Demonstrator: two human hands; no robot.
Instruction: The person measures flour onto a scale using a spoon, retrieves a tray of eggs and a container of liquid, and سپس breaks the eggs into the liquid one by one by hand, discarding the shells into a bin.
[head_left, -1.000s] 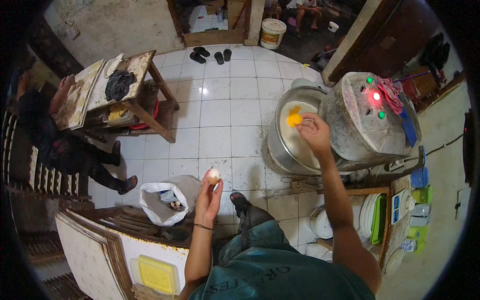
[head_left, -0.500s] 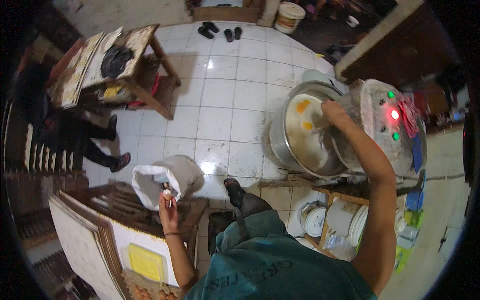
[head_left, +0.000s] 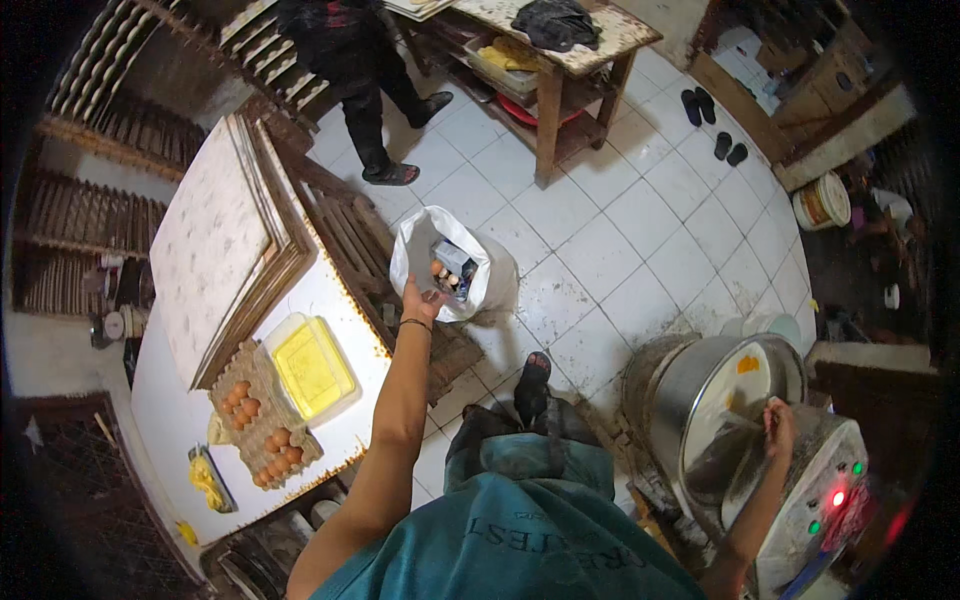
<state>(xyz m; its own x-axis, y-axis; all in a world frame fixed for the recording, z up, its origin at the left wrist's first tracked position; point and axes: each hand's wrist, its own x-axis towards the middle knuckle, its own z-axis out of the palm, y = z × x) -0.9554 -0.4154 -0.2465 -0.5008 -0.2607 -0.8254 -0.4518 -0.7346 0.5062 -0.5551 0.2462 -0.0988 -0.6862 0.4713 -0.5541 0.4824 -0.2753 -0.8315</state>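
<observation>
My left hand [head_left: 423, 303] is at the near rim of a white sack [head_left: 497, 275], its fingers apart and nothing held. Inside the sack lie pale and brown eggshells [head_left: 437, 268] and dark and grey wrappers. Over on the right, my right hand [head_left: 780, 428] hangs at the near side of a large steel mixing bowl [head_left: 690, 405], fingers drawn together; what they hold, if anything, is too small to make out. An orange-yellow egg yolk [head_left: 747, 364] lies on the pale contents of the bowl.
On the white table at left are an egg tray [head_left: 262, 415] with several brown eggs, a yellow-filled tub [head_left: 313, 368] and stacked boards [head_left: 225, 250]. The mixer's panel [head_left: 825, 500] has lit buttons. Another person [head_left: 360, 90] stands by a wooden table [head_left: 550, 110]; slippers [head_left: 697, 106] lie beyond.
My view has swung left. My left hand no longer holds the eggshell; its fingers have opened at the sack. My right hand has shifted toward the near side of the bowl.
</observation>
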